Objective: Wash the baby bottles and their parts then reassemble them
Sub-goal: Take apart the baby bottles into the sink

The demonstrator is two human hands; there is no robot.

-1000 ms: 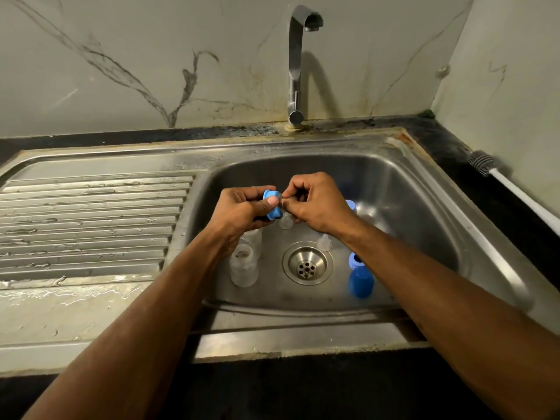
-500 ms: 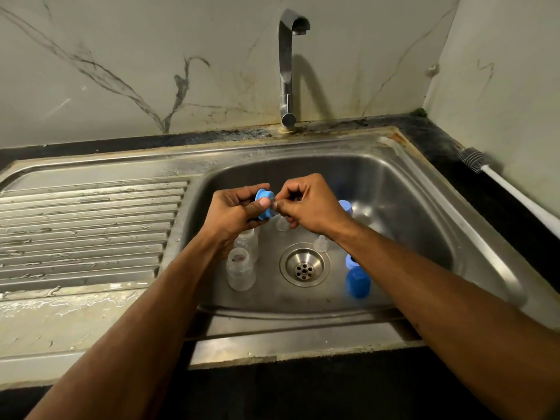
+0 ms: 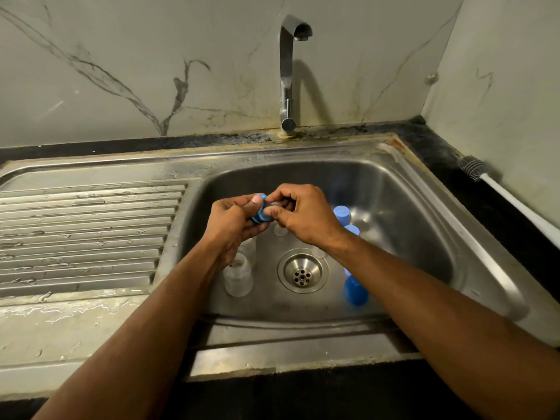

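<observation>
Over the sink (image 3: 424,189), the left hand (image 3: 233,221) grips a blue screw ring (image 3: 260,214) while the right hand (image 3: 303,212) pinches something at its centre. Light, stiff, probably wet-slick plastic; the ribbed rim suits gripping.

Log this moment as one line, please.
both hands over sink | left hand grips blue ring | right hand pinches at it | tap dry

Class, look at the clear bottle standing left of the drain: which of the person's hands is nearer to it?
Left. The left hand is just above the clear bottle; the right hand is farther right.
</observation>
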